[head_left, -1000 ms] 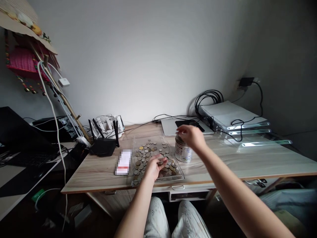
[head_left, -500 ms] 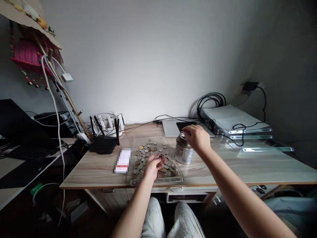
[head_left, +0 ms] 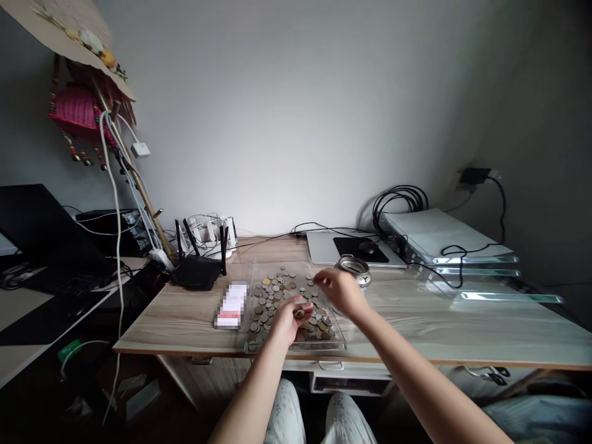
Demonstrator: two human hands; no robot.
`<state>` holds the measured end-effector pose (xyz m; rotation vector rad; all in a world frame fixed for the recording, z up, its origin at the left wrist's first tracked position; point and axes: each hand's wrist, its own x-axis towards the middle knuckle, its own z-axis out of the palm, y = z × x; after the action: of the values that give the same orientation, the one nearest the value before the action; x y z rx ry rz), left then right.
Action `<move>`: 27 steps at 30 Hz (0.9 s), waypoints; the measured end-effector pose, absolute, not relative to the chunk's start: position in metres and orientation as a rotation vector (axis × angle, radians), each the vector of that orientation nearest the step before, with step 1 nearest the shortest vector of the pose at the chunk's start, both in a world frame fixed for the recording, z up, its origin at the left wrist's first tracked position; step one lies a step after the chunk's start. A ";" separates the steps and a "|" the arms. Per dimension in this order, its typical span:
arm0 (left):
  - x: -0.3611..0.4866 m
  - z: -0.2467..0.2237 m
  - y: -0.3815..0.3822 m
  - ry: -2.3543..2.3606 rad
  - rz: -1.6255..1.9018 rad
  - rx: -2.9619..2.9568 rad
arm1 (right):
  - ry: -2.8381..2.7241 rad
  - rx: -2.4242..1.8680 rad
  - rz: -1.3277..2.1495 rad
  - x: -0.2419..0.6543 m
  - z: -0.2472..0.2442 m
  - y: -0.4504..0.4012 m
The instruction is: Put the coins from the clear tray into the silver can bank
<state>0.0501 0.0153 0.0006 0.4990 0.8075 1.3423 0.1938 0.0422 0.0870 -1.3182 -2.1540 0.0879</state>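
Note:
A clear plastic tray [head_left: 257, 266] holds many loose silver, gold and copper coins [head_left: 266, 302]. Over its front part, my left hand [head_left: 285, 320] is cupped palm up, with a small coin [head_left: 299, 313] held at its curled fingers. My right hand [head_left: 343, 291] hovers above the tray's right edge, fingertips pinched together; whatever they hold, if anything, is too small to make out. Just behind that hand stands a round metal tin [head_left: 356, 267] with a slot in its lid. Its lower part is hidden by my right hand and wrist.
Left of the tray lies a blurred-out phone-like rectangle [head_left: 231, 305], with a black router [head_left: 197, 272] behind it. A laptop [head_left: 319, 248] with a black pad and a mouse [head_left: 368, 246] lies at the back. Stacked clear trays [head_left: 453, 237] and cables occupy the right.
My right hand has moved from above the tin's lid leftward and down to the tray's edge. My left hand has turned its palm up more. The view has shifted slightly.

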 end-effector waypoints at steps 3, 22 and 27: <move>0.050 0.000 0.015 0.768 1.337 0.467 | -1.936 -1.501 -0.078 0.228 0.116 0.058; 0.048 0.000 0.015 0.845 1.408 0.518 | -2.133 -1.783 -0.146 0.252 0.127 0.087; 0.049 -0.001 0.016 0.854 1.366 0.567 | -2.196 -1.828 -0.157 0.252 0.126 0.089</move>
<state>0.0486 0.0159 -0.0006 0.5665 0.8536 1.3655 0.2518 0.0889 0.1261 -1.8283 -2.1959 -0.1568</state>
